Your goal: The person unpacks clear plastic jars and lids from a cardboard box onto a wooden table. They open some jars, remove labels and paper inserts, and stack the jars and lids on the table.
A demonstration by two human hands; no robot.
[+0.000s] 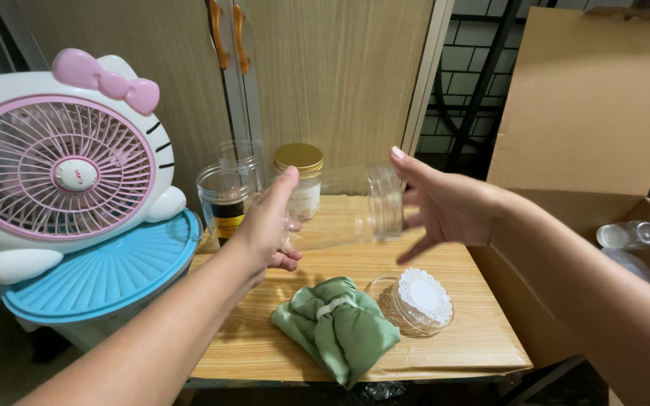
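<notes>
My left hand [268, 225] grips one end of a clear empty jar [355, 203], which lies sideways in the air above the wooden table [453, 338]. My right hand [445, 203] is at the jar's other, ribbed end with its fingers spread; whether it touches the glass is unclear. Below the hands lie a bundled green cloth [336, 327] and a clear round lid with a white lace doily [419, 301]. Behind my left hand stand an open jar with a dark label [223, 199] and a gold-lidded jar [300, 177].
A white and pink cat-shaped fan [62, 173] sits on a blue-lidded tub [107, 274] at the left. A large open cardboard box [588, 113] at the right holds clear jars [630, 234]. Wooden cabinet doors [325, 68] stand behind the table.
</notes>
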